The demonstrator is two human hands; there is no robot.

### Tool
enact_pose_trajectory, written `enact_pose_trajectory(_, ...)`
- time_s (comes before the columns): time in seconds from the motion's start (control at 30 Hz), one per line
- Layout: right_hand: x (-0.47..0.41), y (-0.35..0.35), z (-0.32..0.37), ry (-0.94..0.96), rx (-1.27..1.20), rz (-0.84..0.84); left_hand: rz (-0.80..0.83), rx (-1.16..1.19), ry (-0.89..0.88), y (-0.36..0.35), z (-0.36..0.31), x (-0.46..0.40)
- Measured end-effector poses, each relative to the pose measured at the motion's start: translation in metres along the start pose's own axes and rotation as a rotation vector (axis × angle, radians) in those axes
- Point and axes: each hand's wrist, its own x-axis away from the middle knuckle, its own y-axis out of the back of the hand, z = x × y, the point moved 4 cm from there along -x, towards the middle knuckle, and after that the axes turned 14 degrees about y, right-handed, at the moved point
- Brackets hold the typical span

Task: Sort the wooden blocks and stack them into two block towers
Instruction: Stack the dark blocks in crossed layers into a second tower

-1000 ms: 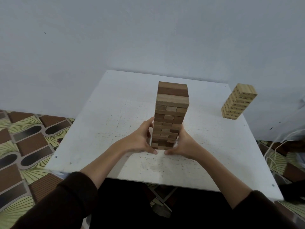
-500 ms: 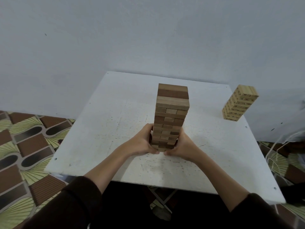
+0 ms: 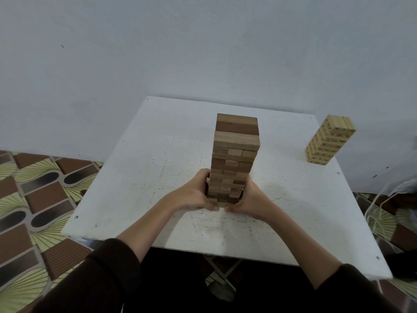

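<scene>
1. Two hands clasp the brown tower's base: left hand (image 3: pixel 194 195) curled round its left side, right hand (image 3: pixel 250 198) round its right.
2. Brown tower (image 3: pixel 234 154) upright, mid white table (image 3: pixel 158 154).
3. Pale tower (image 3: pixel 328 141) at far right corner, well apart.

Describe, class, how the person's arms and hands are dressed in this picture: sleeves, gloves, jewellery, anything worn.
Both arms wear dark, near-black long sleeves pushed back, leaving the forearms bare. The left hand and right hand are bare: no gloves, and no rings, watch or bracelets show.
</scene>
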Motion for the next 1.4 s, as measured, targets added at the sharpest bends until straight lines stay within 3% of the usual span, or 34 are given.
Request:
enact_pose_trajectory(0.73,0.001,0.001,0.001,0.018,0.030,0.028,0.020,-0.015,-0.019,0.003,-0.004,0.005)
enact_pose_trajectory(1.4,-0.021,-0.003,-0.005,-0.010,0.031,0.009,-0.116,-0.076,-0.108,0.019,-0.004,-0.003)
